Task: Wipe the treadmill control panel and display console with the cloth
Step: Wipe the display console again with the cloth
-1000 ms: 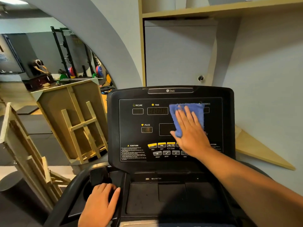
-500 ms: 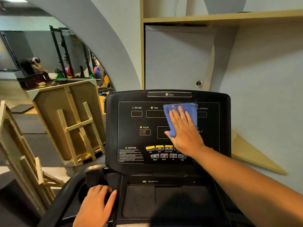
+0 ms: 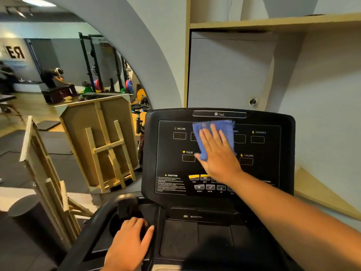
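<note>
The black treadmill console [image 3: 273, 173] stands upright in front of me, with small displays labelled INCLINE, PULSE, DISTANCE and CALORIE and a row of yellow and grey buttons low down. My right hand [image 3: 218, 155] lies flat on a blue cloth [image 3: 224, 132], pressing it against the upper middle of the panel, over the TIME display. My left hand [image 3: 129, 245] rests palm down on the left side of the lower tray, next to a round cup holder [image 3: 115, 225].
A large arched mirror [image 3: 58, 94] on the left reflects wooden frames, a squat rack, coloured weight plates and a person. A grey cabinet door [image 3: 224, 71] and a wooden shelf [image 3: 273, 22] are behind the console. A wooden wedge [image 3: 316, 188] sits at the right.
My right hand has slid the cloth to the left across the top of the panel, uncovering the DISTANCE and CALORIE labels. My left hand has stayed on the tray.
</note>
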Available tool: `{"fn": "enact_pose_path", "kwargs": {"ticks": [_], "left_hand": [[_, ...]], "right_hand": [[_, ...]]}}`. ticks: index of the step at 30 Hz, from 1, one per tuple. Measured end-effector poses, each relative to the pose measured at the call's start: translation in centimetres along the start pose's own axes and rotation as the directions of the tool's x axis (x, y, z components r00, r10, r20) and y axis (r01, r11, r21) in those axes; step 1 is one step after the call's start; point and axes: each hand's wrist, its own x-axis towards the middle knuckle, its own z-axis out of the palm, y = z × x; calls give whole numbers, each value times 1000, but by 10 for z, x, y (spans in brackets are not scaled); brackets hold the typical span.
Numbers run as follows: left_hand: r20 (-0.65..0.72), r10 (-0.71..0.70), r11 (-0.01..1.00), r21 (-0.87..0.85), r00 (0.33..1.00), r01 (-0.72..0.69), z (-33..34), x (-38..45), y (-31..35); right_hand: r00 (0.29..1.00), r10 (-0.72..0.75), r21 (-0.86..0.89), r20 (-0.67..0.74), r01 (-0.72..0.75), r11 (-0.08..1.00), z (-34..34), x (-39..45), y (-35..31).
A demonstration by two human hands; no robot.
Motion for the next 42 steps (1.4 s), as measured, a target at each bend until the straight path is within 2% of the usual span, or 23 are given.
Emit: {"fn": "enact_pose_path", "kwargs": {"ticks": [2, 3, 5, 8, 10, 11, 12, 14, 15, 17, 18, 20, 22, 24, 26, 29, 31, 33, 35, 37, 39, 40, 42], "left_hand": [[21, -25, 1000, -17, 999, 25, -1, -1, 1], [34, -41, 999, -30, 999, 42, -1, -2, 2], [39, -58, 998, -35, 998, 59, -1, -3, 3], [55, -53, 998, -39, 997, 55, -1, -3, 3], [72, -56, 997, -42, 996, 60, -3, -3, 2], [78, -58, 997, -41, 995, 62, -3, -3, 2], [81, -56, 997, -44, 995, 60, -4, -3, 2], [83, -53, 997, -55, 995, 58, -3, -3, 3], [81, -56, 997, -55, 995, 61, -3, -3, 3], [79, -64, 997, -47, 995, 68, -3, -3, 4], [82, -66, 997, -43, 994, 70, -3, -3, 5], [87, -73, 997, -27, 994, 75, -5, -2, 6], [88, -79, 996, -27, 993, 82, -7, 0, 7], [93, -77, 996, -29, 993, 80, -8, 0, 7], [86, -73, 997, -27, 994, 76, -7, -1, 6], [61, -65, 997, -47, 996, 67, -6, -4, 5], [56, -51, 997, -49, 997, 54, -5, -6, 5], [60, -45, 998, -38, 997, 47, -5, -8, 5], [61, -41, 998, -40, 997, 43, -5, -8, 5], [56, -43, 998, -49, 998, 46, -6, -8, 5], [55, -45, 997, -53, 997, 48, -7, -7, 6], [59, -49, 997, -51, 997, 52, -7, -7, 6], [61, -61, 997, -53, 996, 64, -7, -6, 6]], "right_hand": [[997, -75, 24, 28, 74, 997, 2, -19, 18], [999, -40, 62, 35, 38, 997, 2, -28, 30], [987, 159, 133, -12, -156, 979, -2, -37, 57], [865, 487, 215, -117, -457, 863, -12, -14, 70], [795, 593, 265, -129, -548, 793, -18, 17, 50], [804, 582, 256, -123, -541, 801, -19, 29, 35], [849, 516, 222, -114, -484, 846, -18, 38, 20], [960, 269, 124, -72, -259, 958, -12, 40, -9], [989, 140, 81, -41, -136, 987, -6, 33, -17], [999, -48, 15, -10, 49, 999, 4, 11, -18], [996, -92, -5, -6, 92, 996, 8, -1, -11], [999, -33, 19, 14, 33, 999, 10, -20, 7], [986, 168, 79, -9, -167, 983, 5, -20, 20], [935, 347, 112, -73, -338, 934, -4, 6, 12], [921, 375, 132, -111, -360, 924, -11, 42, -18], [984, 146, 59, -99, -140, 988, -5, 69, -65], [997, -33, 9, -69, 34, 999, 4, 55, -79], [974, -223, -11, -31, 223, 975, 15, 21, -82], [942, -334, -9, -17, 334, 942, 23, -8, -73], [964, -258, 15, -57, 259, 966, 23, -11, -53], [996, 13, 63, -90, -7, 998, 12, 16, -38], [984, 150, 91, -97, -141, 986, 3, 36, -36], [954, 278, 131, -112, -264, 956, -15, 73, -47]]}}
